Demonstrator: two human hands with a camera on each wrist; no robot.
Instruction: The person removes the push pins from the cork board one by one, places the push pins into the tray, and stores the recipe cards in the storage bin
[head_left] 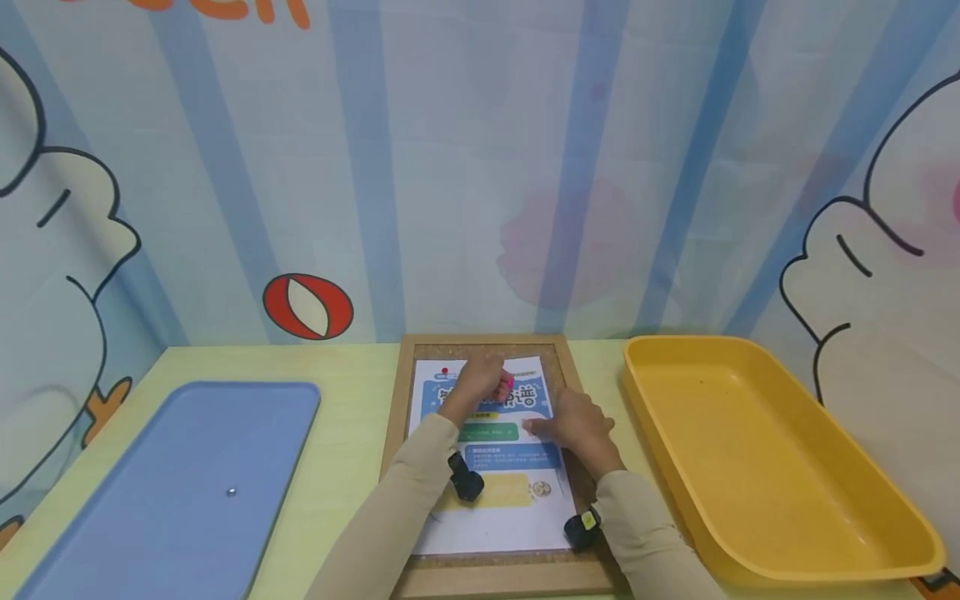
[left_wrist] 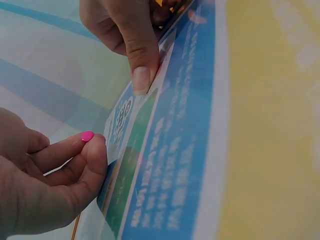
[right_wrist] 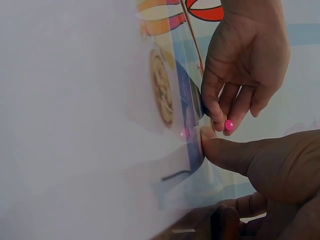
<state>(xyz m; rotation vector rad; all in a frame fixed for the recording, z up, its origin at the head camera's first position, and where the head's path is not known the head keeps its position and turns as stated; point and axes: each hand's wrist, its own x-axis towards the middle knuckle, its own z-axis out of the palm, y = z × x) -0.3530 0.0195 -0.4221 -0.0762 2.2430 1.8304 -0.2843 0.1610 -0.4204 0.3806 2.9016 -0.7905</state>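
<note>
A wood-framed cork board (head_left: 510, 578) lies on the table, and a printed poster (head_left: 517, 529) covers most of it. Near the poster's far left corner sits a red pushpin (head_left: 445, 370). Over the far part of the sheet, my left hand (head_left: 478, 382) pinches a pink pushpin (left_wrist: 87, 136) between thumb and finger, its round head showing. My right hand (head_left: 576, 421) grips the board's right edge, thumb (right_wrist: 212, 142) pressing on the poster and fingers curled over the frame's side. In the right wrist view the left hand (right_wrist: 247, 55) is just beyond that thumb.
To the left lies a blue tray (head_left: 180, 450) with a small silvery bit (head_left: 232, 492) on it. A yellow tub (head_left: 675, 475) stands close at the right of the board. Behind the table hangs a striped cartoon backdrop (head_left: 465, 167).
</note>
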